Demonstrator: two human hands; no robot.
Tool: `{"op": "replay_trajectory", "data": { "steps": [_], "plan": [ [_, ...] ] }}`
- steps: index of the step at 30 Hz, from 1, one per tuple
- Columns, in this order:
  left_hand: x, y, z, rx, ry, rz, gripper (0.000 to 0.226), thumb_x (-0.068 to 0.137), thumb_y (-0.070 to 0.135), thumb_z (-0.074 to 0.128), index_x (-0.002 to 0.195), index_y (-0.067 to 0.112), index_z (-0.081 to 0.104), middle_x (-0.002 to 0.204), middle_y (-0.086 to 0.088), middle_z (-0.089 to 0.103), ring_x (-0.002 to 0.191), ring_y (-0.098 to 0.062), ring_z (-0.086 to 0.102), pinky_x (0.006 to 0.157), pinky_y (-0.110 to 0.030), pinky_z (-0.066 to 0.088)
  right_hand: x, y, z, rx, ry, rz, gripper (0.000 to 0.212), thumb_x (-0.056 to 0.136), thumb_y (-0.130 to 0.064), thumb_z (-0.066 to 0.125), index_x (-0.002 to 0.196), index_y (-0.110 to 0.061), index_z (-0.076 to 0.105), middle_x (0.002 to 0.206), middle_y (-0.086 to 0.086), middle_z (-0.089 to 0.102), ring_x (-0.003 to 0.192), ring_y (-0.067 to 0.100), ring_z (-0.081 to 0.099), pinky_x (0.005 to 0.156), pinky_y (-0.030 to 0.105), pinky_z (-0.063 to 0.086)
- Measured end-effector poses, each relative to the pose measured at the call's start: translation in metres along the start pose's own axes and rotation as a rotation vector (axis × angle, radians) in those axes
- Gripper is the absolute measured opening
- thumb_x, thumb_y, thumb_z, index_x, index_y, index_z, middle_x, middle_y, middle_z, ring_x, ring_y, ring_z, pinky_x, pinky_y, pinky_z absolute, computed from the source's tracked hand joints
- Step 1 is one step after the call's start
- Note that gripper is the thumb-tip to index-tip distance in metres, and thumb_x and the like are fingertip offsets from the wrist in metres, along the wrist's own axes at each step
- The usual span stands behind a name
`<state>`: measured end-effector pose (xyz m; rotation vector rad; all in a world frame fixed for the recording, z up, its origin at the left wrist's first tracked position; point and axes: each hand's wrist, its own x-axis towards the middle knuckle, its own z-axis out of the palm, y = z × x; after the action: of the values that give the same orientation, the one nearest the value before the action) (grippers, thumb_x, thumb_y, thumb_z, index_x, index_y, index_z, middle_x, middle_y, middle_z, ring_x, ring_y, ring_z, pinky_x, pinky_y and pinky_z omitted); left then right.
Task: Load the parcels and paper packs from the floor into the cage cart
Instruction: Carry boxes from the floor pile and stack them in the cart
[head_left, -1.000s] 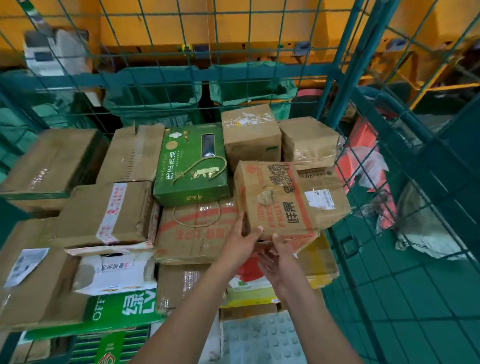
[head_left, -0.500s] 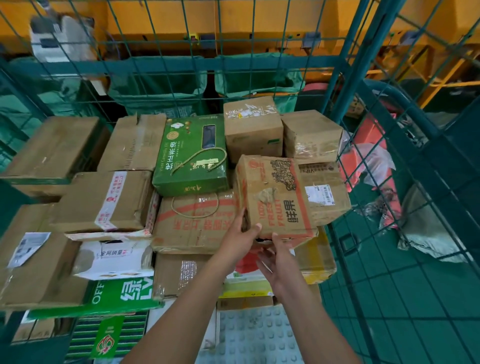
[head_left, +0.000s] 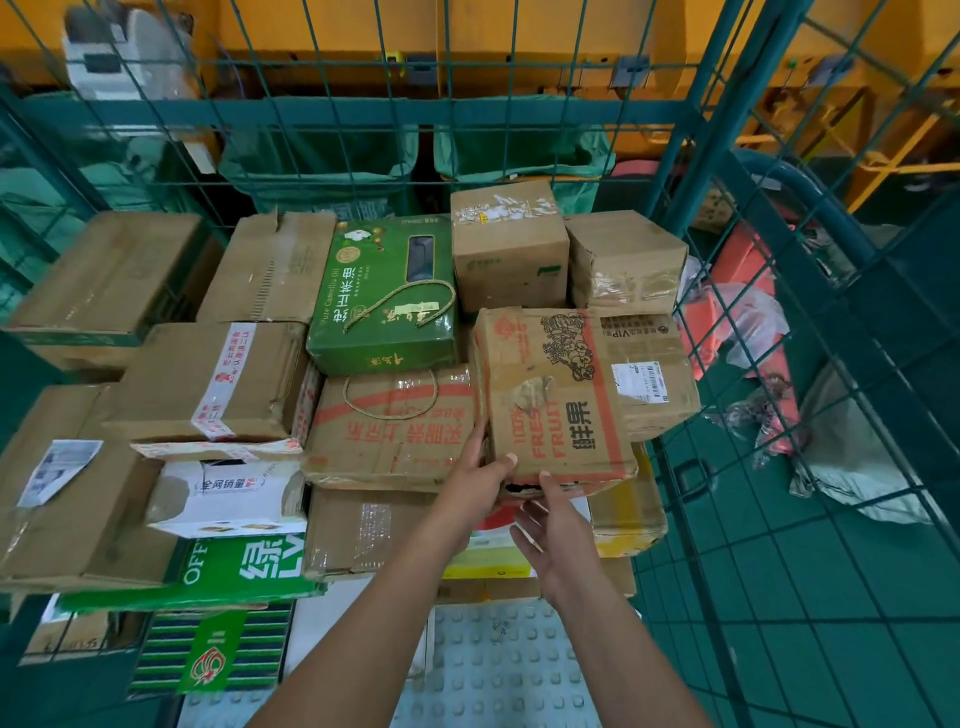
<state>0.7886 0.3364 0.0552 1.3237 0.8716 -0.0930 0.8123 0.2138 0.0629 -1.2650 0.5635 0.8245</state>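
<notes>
A worn brown fruit box (head_left: 550, 395) with red print lies on top of the stacked parcels in the green wire cage cart (head_left: 724, 135), toward its right side. My left hand (head_left: 475, 480) grips the box's near left corner, thumb on top and fingers along its side. My right hand (head_left: 558, 525) is just below the near edge with fingers spread, and only its thumb tip touches the box. Further cartons fill the cart, among them a green oil box (head_left: 384, 296) and a green paper pack (head_left: 234, 571).
The cart's mesh wall (head_left: 779, 415) stands close on the right of the fruit box. Outside it, a grey sack (head_left: 857, 467) and red plastic items (head_left: 737, 270) lie on the green floor (head_left: 831, 597). Green bins (head_left: 322, 156) stand behind the back mesh.
The fruit box has settled a little farther onto the stack. My right hand has come out from under its near edge and dropped slightly; my left hand stays on the corner.
</notes>
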Motion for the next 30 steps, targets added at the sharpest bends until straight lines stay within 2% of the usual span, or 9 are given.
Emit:
{"op": "replay_trajectory", "data": {
  "steps": [2,6,8,10,13,16,18,25,30],
  "plan": [
    [-0.001,0.006,0.001,-0.017,-0.002,0.012,0.065,0.102,0.026,0.060,0.153,0.055,0.031,0.128,0.017,0.067,0.113,-0.011,0.066,0.094,-0.043,0.058,0.001,-0.003,0.001,-0.027,-0.031,-0.035,0.030,0.103,-0.040,0.060,0.121,-0.018,0.070,0.112,0.005,0.076,0.107,0.018,0.070,0.095,0.038,0.057],
    [-0.012,0.027,-0.005,-0.084,0.000,0.055,0.054,0.107,0.018,0.053,0.151,0.045,0.040,0.124,0.014,0.067,0.102,-0.007,0.067,0.065,-0.026,0.060,-0.003,-0.010,0.001,-0.062,-0.131,-0.132,0.034,0.099,-0.042,0.065,0.124,-0.021,0.069,0.115,0.003,0.077,0.111,0.015,0.071,0.097,0.035,0.056],
    [-0.018,0.040,-0.011,-0.118,0.015,0.082,0.054,0.106,0.015,0.053,0.150,0.045,0.040,0.117,0.020,0.065,0.098,-0.002,0.064,0.072,-0.034,0.063,-0.011,-0.015,0.005,-0.058,-0.170,-0.175,0.033,0.097,-0.041,0.068,0.122,-0.020,0.071,0.113,0.002,0.077,0.110,0.015,0.071,0.100,0.036,0.055],
    [-0.024,0.052,-0.018,-0.122,0.022,0.132,0.055,0.106,0.016,0.054,0.150,0.047,0.040,0.113,0.025,0.063,0.097,0.000,0.062,0.092,-0.046,0.059,-0.019,-0.021,0.012,-0.051,-0.200,-0.219,0.031,0.096,-0.038,0.069,0.121,-0.021,0.071,0.110,0.000,0.077,0.107,0.014,0.072,0.101,0.037,0.056],
    [-0.034,0.071,-0.031,-0.147,0.041,0.197,0.055,0.106,0.016,0.054,0.151,0.044,0.041,0.118,0.024,0.064,0.106,-0.003,0.063,0.101,-0.053,0.054,-0.031,-0.032,0.031,-0.040,-0.234,-0.253,0.031,0.095,-0.036,0.071,0.121,-0.019,0.071,0.112,0.000,0.076,0.110,0.015,0.070,0.099,0.036,0.057],
    [-0.049,0.082,-0.052,-0.226,0.114,0.243,0.055,0.105,0.018,0.057,0.152,0.043,0.042,0.130,0.013,0.065,0.118,-0.011,0.062,0.099,-0.058,0.055,-0.042,-0.041,0.057,-0.069,-0.339,-0.269,0.033,0.096,-0.034,0.070,0.124,-0.017,0.070,0.116,0.000,0.076,0.116,0.016,0.068,0.093,0.032,0.057],
    [-0.059,0.086,-0.068,-0.238,0.161,0.269,0.053,0.105,0.018,0.055,0.150,0.043,0.044,0.135,0.009,0.065,0.122,-0.012,0.061,0.096,-0.059,0.056,-0.043,-0.038,0.072,-0.074,-0.407,-0.248,0.032,0.096,-0.034,0.069,0.126,-0.020,0.069,0.120,-0.001,0.075,0.118,0.016,0.068,0.100,0.036,0.054],
    [-0.100,0.069,-0.143,-0.246,0.407,0.269,0.049,0.106,0.018,0.054,0.146,0.044,0.046,0.129,0.011,0.066,0.112,-0.006,0.064,0.091,-0.049,0.061,-0.061,0.008,0.137,-0.111,-0.589,-0.104,0.023,0.094,-0.026,0.072,0.117,-0.025,0.071,0.112,-0.003,0.078,0.102,0.012,0.073,0.099,0.035,0.053],
    [-0.119,0.051,-0.208,-0.285,0.486,0.269,0.046,0.106,0.025,0.055,0.142,0.051,0.046,0.129,0.012,0.066,0.113,-0.008,0.064,0.095,-0.050,0.059,-0.080,0.044,0.187,-0.197,-0.641,-0.063,0.032,0.093,-0.029,0.073,0.124,-0.019,0.071,0.113,-0.001,0.077,0.114,0.018,0.070,0.100,0.038,0.053]
  ]
}}
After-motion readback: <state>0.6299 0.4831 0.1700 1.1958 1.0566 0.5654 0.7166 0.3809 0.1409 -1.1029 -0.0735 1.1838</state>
